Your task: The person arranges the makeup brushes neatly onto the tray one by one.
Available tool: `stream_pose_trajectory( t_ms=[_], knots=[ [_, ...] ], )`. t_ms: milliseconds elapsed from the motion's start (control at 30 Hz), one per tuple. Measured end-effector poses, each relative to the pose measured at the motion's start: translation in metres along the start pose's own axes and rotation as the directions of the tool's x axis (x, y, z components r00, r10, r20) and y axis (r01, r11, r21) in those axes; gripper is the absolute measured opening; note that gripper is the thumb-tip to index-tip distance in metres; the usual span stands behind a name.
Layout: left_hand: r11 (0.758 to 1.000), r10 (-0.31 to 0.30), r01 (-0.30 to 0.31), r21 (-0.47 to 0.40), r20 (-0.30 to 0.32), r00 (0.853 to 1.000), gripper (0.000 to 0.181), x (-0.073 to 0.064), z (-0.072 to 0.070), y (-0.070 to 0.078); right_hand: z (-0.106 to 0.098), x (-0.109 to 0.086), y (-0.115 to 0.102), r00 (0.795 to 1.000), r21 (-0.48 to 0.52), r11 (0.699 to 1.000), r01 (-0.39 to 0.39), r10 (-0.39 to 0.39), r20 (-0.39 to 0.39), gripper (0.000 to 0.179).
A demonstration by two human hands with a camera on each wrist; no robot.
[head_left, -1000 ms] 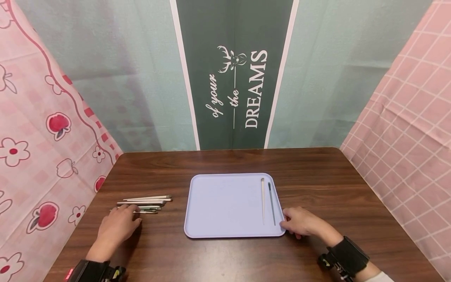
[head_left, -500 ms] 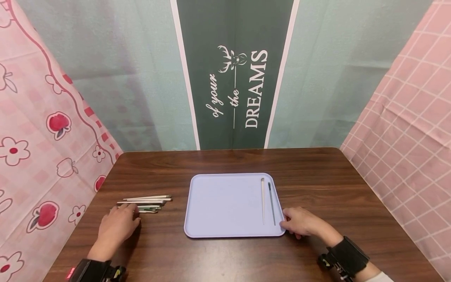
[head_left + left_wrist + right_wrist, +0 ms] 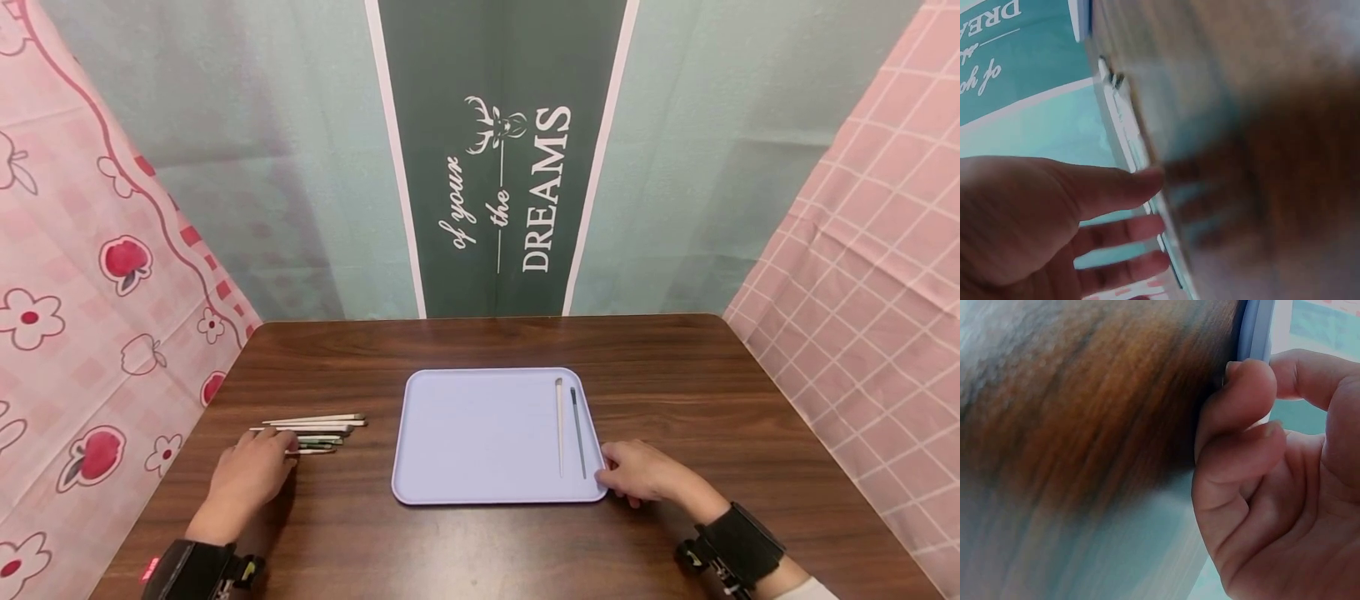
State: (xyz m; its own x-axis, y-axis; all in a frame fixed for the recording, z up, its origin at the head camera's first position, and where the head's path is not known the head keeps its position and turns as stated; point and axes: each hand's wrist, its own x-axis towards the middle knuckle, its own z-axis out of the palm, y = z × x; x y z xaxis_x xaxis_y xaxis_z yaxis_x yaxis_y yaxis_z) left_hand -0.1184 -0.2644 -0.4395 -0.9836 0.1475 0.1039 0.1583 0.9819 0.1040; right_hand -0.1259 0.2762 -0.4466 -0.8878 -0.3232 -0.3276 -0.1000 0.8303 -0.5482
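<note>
Right grip [image 3: 637, 471]: clamped on the near part of the tray's right edge. Right wrist view shows the rim caught at my fingertips, the other fingers curled in below. Tray [image 3: 480, 437] is pale lilac, flat on the worktop [image 3: 480, 550], roughly centred in front of me.

Left grip [image 3: 247, 468]: down at the handle ends of the loose brushes [image 3: 330, 430], left of the tray and well apart from it. Thumb and fingers reach the near side of the bunch. Left wrist view is blurred and the hand covers the handles, so I can't tell whether it's clamped on one or only touching.

Loose brushes: several, lying close together, pale and green handles, heads pointing right toward the tray. Exact count hidden under my hand.

In the tray, right-hand side: one pale-handled brush [image 3: 560, 429] and, just right of it, one dark blue-green brush [image 3: 579, 435]. Apart from each other, near parallel, heads at the far end. The dark one lies nearer the right rim.

Black strap mounts on both wrists; white sleeve [image 3: 810, 590] at my right forearm. Behind: teal backdrop with a dark green lettered panel [image 3: 498, 50]. Left, pink flower-and-apple cloth [image 3: 45, 375]; right, pink grid cloth [image 3: 862, 333].
</note>
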Motion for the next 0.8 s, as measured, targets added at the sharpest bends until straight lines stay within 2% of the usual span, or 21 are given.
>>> stream_pose_trajectory(
  t_ms=[133,300,400,500,567,633,700,800],
  knots=[
    [0.995,0.099,-0.098,-0.025,0.050,0.994,0.023,0.007,0.000,-0.007,0.000,-0.001,0.000,1.000,0.005,1.000,0.005,-0.005,-0.001,0.020],
    [0.970,0.240,-0.236,-0.063,0.058,0.969,0.030,0.012,0.004,-0.017,0.000,-0.001,0.000,1.000,0.008,1.000,-0.005,0.005,0.005,0.019],
    [0.962,0.265,-0.258,-0.094,0.068,0.962,0.028,0.012,0.007,-0.020,0.000,-0.001,-0.001,1.000,0.006,1.000,-0.013,0.013,0.008,0.019],
    [0.960,0.261,-0.250,-0.129,0.076,0.962,0.026,0.012,0.005,-0.016,0.000,0.000,-0.001,1.000,0.007,1.000,-0.019,0.019,0.010,0.019],
    [0.952,0.273,-0.263,-0.155,0.046,0.961,0.025,0.013,0.003,-0.011,-0.001,-0.001,-0.001,1.000,0.009,1.000,-0.022,0.022,0.010,0.018],
    [0.944,0.286,-0.283,-0.168,-0.009,0.958,0.025,0.014,0.001,-0.005,-0.001,-0.001,-0.001,1.000,0.010,1.000,-0.023,0.023,0.009,0.018],
    [0.933,0.304,-0.314,-0.174,-0.080,0.949,0.024,0.016,-0.002,0.002,-0.001,-0.001,-0.001,1.000,0.012,1.000,-0.020,0.020,0.008,0.018],
    [0.930,0.304,-0.325,-0.171,-0.140,0.942,0.018,0.018,-0.006,0.013,0.000,0.000,0.000,1.000,0.012,1.000,-0.014,0.014,0.008,0.019]
  ],
)
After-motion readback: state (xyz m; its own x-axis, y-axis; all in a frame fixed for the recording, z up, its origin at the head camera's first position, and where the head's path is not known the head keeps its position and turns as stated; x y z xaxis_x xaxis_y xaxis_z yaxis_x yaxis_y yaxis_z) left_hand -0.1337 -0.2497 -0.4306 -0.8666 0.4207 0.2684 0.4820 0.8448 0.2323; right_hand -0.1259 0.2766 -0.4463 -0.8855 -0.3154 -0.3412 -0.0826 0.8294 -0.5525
